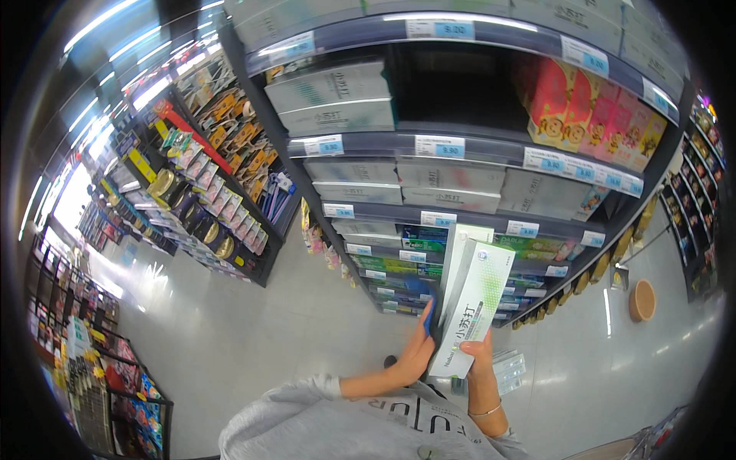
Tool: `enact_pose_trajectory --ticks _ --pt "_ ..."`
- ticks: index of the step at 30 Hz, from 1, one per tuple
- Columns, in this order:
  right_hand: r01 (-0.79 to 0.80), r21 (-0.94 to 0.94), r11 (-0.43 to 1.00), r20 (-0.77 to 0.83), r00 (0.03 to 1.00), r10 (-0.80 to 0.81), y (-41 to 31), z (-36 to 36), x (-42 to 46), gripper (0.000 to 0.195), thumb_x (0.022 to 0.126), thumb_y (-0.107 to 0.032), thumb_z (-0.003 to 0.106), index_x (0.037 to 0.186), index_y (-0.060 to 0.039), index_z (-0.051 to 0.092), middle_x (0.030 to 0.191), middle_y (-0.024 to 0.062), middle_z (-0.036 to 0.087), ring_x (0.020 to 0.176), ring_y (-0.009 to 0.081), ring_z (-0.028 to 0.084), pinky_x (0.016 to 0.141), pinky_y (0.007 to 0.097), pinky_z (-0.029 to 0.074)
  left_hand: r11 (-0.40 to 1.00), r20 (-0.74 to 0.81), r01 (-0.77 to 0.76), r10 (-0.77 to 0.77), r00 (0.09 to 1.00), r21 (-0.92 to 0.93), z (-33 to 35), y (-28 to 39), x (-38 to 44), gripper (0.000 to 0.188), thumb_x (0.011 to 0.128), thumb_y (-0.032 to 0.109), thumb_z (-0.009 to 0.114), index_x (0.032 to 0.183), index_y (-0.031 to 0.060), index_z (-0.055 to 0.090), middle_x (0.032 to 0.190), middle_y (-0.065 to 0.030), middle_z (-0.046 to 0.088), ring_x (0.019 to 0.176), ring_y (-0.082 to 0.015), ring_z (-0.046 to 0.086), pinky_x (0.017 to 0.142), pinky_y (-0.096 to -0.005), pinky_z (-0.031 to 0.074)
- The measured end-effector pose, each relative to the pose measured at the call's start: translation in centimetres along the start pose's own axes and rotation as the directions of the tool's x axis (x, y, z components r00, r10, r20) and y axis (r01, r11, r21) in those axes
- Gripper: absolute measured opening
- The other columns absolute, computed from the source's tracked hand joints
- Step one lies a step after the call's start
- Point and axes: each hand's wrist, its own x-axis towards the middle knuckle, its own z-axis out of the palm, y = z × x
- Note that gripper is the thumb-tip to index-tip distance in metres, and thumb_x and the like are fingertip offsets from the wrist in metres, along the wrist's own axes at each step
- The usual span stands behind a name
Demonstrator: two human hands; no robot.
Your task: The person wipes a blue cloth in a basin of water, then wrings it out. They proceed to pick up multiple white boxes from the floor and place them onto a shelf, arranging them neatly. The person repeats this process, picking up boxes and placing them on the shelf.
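Two long white-and-green toothpaste cartons (480,299) are in front of my chest, one partly behind the other. My right hand (478,357) grips the lower end of the front carton, thumb across its face. My left hand (422,351) is at the left side of the cartons, with a blue cloth (428,313) at its fingers; the cloth is blurred and partly hidden. Beyond them stands a shelf unit with stacked white toothpaste cartons (336,118) and price tags along its shelf edges. Pink and red cartons (598,115) fill the upper right of one shelf.
Dark shelf edges (374,144) curve across the front. To the left is another display rack (201,213) of hanging packs. A wire basket stand (138,397) is at the lower left. On the floor at right are a round tan object (642,301) and stacked clear packages (509,371).
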Motion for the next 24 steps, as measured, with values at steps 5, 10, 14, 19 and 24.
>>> enact_pose_trajectory --ticks 5,10,14,19,24 --pt "0.093 -0.263 0.960 0.202 0.979 -0.039 -0.5 1.7 1.4 0.095 0.065 -0.012 0.070 0.143 -0.0040 0.016 0.126 0.0128 0.045 0.113 0.0221 0.050 0.094 0.0352 0.043 0.933 0.107 0.181 -0.155 0.982 -0.312 -1.3 5.4 -0.1 0.048 0.095 0.019 0.047 0.137 0.0049 0.030 0.126 -0.0097 0.049 0.115 -0.0172 0.050 0.094 -0.0313 0.044" --pt "0.126 -0.245 0.961 0.073 0.991 -0.111 1.6 3.2 1.5 0.096 0.065 -0.014 0.072 0.141 -0.0018 0.016 0.126 0.0127 0.042 0.114 0.0228 0.046 0.095 0.0360 0.040 0.812 0.098 0.197 -0.171 0.980 -0.550 -5.7 2.4 -0.6 0.055 0.096 0.018 0.046 0.144 0.0052 0.021 0.138 -0.0136 0.037 0.125 -0.0196 0.039 0.103 -0.0313 0.034" --pt "0.149 -0.443 0.884 0.071 0.989 -0.130 2.5 5.1 2.3 0.081 0.066 -0.008 0.067 0.135 -0.0005 0.027 0.119 0.0124 0.047 0.105 0.0218 0.051 0.091 0.0347 0.043 0.997 0.279 0.037 -0.018 0.960 -0.063 -9.9 3.6 -1.1 0.097 0.081 0.014 0.059 0.145 0.0003 -0.012 0.154 -0.0140 -0.005 0.142 -0.0228 0.000 0.113 -0.0334 0.009" --pt "0.105 -0.624 0.775 0.210 0.977 0.036 3.4 6.5 4.0 0.083 0.071 -0.009 0.069 0.136 0.0033 0.020 0.127 0.0144 0.040 0.114 0.0225 0.045 0.096 0.0356 0.039 0.993 0.084 0.099 -0.093 0.992 -0.070 -12.1 6.7 0.3 0.111 0.062 0.021 0.065 0.145 -0.0058 -0.003 0.152 -0.0177 0.008 0.142 -0.0232 0.005 0.113 -0.0318 0.008" --pt "0.438 -0.741 0.510 0.452 0.886 -0.103 1.8 9.9 6.2 0.099 0.064 -0.020 0.080 0.140 0.0016 0.019 0.134 0.0147 0.034 0.124 0.0254 0.037 0.101 0.0384 0.034 0.972 0.017 -0.039 0.044 0.999 -0.231 -15.3 2.3 0.1 0.110 0.064 0.016 0.069 0.146 -0.0027 -0.003 0.150 -0.0184 0.016 0.139 -0.0275 0.016 0.111 -0.0348 0.015"
